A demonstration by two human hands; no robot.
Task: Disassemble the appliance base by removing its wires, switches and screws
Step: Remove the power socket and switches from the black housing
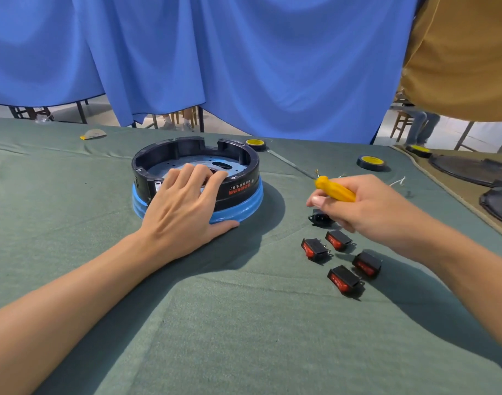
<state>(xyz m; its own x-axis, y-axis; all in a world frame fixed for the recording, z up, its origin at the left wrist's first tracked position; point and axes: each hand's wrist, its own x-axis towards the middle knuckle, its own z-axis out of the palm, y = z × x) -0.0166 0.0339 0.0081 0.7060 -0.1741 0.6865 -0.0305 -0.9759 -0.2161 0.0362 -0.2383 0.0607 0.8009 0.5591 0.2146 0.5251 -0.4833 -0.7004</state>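
Note:
The round appliance base (238, 163), black-walled with a blue lower ring and a grey metal plate inside, sits upside down on the green cloth at centre. My left hand (184, 206) rests on its near rim, fingers laid over the wall into the inside, thumb along the blue ring. My right hand (364, 206) grips a yellow-handled screwdriver (334, 191) to the right of the base; its blade is hidden. Several black rocker switches with red buttons (341, 276) lie loose under and in front of that hand. A black socket part (315, 219) lies partly hidden by my fingers.
Two rolls of black tape with yellow cores (371, 162) (256, 144) lie behind the base. Black round covers (472, 171) sit on a brown mat at far right. A person in a tan shirt (458, 52) stands at the upper right. A blue curtain hangs behind the table.

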